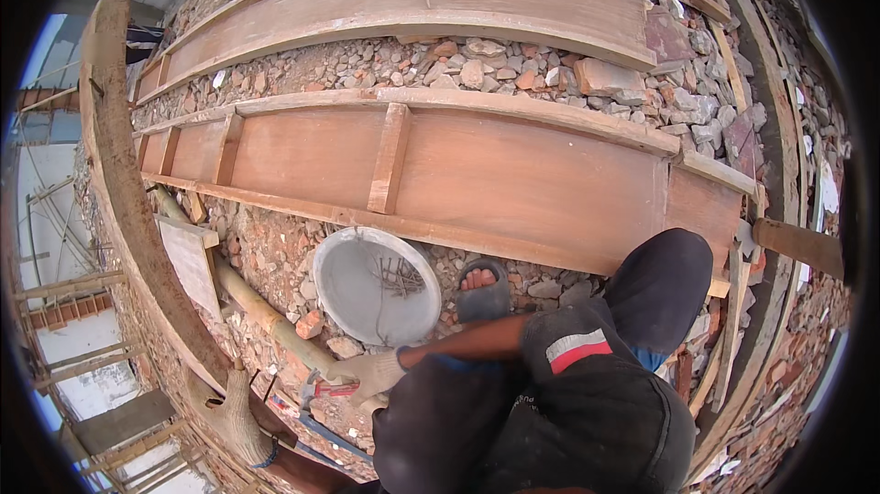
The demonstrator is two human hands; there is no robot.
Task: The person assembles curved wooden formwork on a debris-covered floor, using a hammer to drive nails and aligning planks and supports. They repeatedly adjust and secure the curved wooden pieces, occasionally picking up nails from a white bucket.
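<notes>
My left hand (pixel 236 419), in a pale knitted glove, is closed round the lower end of a long wooden beam (pixel 137 210) that rises along the left side. Beside that hand a thin dark nail (pixel 270 388) sticks up. My right hand (pixel 371 375), gloved too, is closed on a red-handled tool (pixel 335 389); most of the tool is hidden, so its kind is unclear. Just beyond the right hand a round grey basin (pixel 353 297) holds several long nails (pixel 397 277). My bent knees cover the lower middle.
Long formwork panels (pixel 522 178) with timber edges lie across the rubble ahead, with another panel (pixel 513 4) behind. A round pole (pixel 266 315) and a small board (pixel 188 260) lie left of the basin. My sandalled foot (pixel 482 292) stands right of it. Broken bricks (pixel 605 77) surround everything.
</notes>
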